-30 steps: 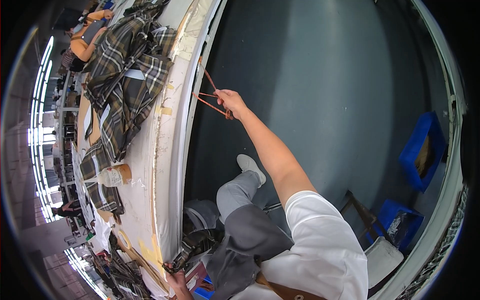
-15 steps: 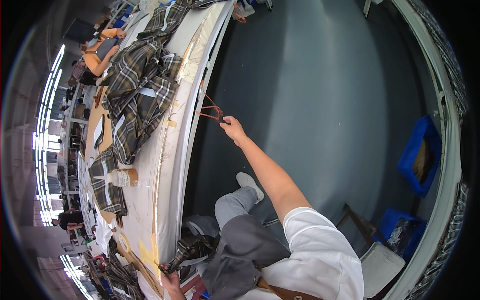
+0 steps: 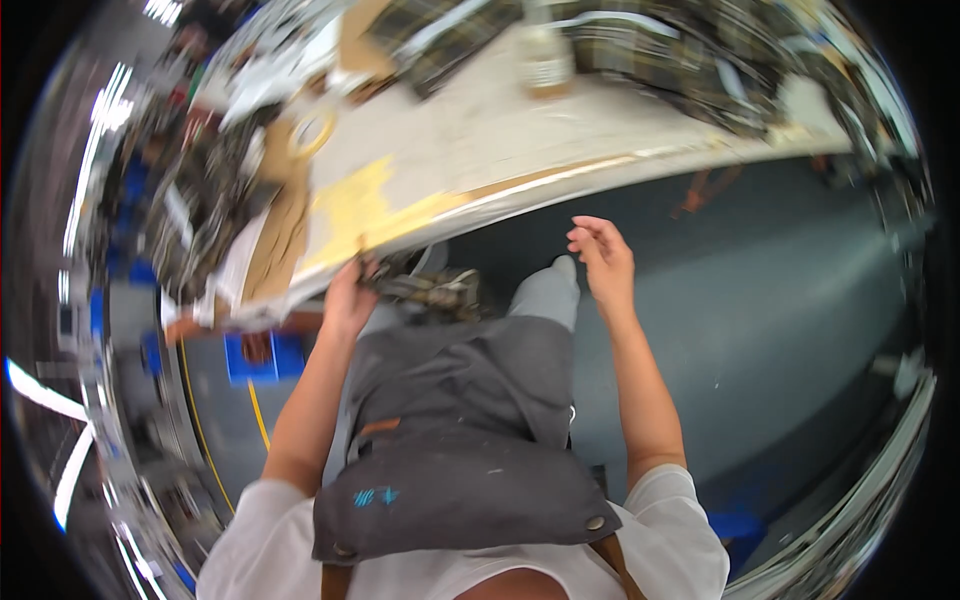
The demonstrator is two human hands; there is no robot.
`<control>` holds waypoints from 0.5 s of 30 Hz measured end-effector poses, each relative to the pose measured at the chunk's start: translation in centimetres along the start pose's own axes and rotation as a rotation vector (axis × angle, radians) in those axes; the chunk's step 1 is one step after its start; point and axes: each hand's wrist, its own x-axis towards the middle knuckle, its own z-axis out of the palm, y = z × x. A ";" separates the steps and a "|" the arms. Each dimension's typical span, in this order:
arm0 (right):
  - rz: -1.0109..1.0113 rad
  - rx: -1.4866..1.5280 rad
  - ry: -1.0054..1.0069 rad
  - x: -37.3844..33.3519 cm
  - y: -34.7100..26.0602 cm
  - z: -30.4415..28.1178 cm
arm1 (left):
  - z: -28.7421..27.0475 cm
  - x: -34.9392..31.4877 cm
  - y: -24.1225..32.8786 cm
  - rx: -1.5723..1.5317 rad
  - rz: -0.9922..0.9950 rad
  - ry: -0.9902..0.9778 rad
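Note:
My left hand (image 3: 348,300) is closed at the table's near edge. A bunched piece of dark plaid fabric (image 3: 440,290) hangs from it, just below the edge. Something small and dark shows at its fingertips, too blurred to name. To the right, my right hand (image 3: 606,262) hovers over the floor in front of the table, fingers loosely bent and apart, holding nothing. Plaid garment pieces (image 3: 650,62) with pale strips lie across the far side of the white table (image 3: 440,135). A bottle with a brownish bottom (image 3: 545,65) stands beside them.
A yellow tape roll (image 3: 312,132) and yellow tape patches (image 3: 352,205) are at the table's left. More plaid cloth (image 3: 190,215) is heaped beyond brown card (image 3: 275,230). A reddish cord (image 3: 705,190) hangs off the edge. A blue bin (image 3: 263,357) stands on the floor at left.
My view has swung left toward the table. My right hand has come back from beside the reddish cord to in front of my body. My left hand stays at the table edge with the plaid fabric.

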 end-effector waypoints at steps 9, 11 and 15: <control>-0.123 -0.294 -0.373 -4.3 -1.5 18.3 | 0.5 -2.7 -1.2 -0.243 0.001 -0.112; -0.034 -0.403 -0.370 -4.5 -2.0 20.7 | 0.5 -2.9 -1.1 -0.280 -0.032 -0.100; 0.011 -0.551 -0.297 -4.5 -1.1 22.9 | 0.4 -2.6 -1.6 -0.271 -0.084 -0.176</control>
